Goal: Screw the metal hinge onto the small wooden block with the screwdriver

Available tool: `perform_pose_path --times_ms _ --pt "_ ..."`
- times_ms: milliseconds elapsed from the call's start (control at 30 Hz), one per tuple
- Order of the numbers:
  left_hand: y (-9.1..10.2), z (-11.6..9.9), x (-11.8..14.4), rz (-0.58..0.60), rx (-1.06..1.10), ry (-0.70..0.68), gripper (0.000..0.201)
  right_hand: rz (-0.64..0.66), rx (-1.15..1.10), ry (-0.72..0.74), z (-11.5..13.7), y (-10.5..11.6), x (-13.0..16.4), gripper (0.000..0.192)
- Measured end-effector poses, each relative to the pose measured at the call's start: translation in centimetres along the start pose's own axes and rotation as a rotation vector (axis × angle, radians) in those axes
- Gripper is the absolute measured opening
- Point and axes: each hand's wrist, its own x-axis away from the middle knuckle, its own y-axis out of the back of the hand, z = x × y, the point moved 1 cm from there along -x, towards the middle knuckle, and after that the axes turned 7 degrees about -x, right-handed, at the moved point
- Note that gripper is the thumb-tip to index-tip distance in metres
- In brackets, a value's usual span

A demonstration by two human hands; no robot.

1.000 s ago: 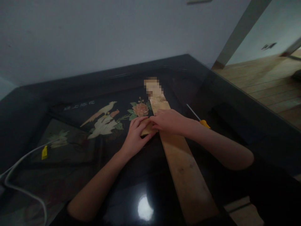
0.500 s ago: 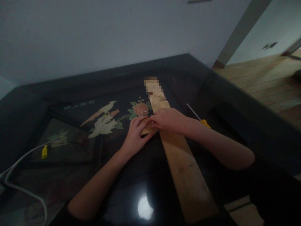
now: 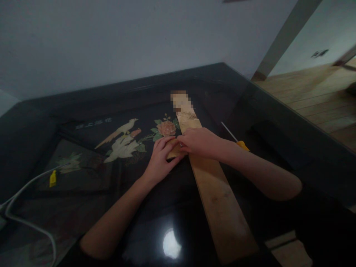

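On the glossy black table [image 3: 83, 215], the left hand [image 3: 160, 163] and right hand [image 3: 200, 142] meet, both pressing a small wooden piece [image 3: 174, 151] beside the long plank [image 3: 219, 200].

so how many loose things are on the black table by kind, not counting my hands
wooden plank: 1
small wooden piece under both hands' fingers: 1
yellow-handled screwdriver: 1
white cable with a yellow tag: 1
total: 4
The bird and flower picture is inlaid in the table itself, so it is left out.
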Motion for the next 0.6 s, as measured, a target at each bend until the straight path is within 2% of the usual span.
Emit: perform_pose_path --times_ms 200,400,600 --pt "0.06 -0.04 -0.02 0.007 -0.009 0.002 0.042 -0.007 -0.047 0.007 0.04 0.80 0.29 0.027" --pt "0.14 -0.11 -0.03 0.008 0.000 0.004 0.045 0.030 0.021 -0.024 0.10 0.30 -0.01 0.022" --pt "0.13 -0.09 -0.03 0.002 -0.011 0.007 0.041 -0.034 -0.026 0.024 -0.11 0.65 0.47 0.022"
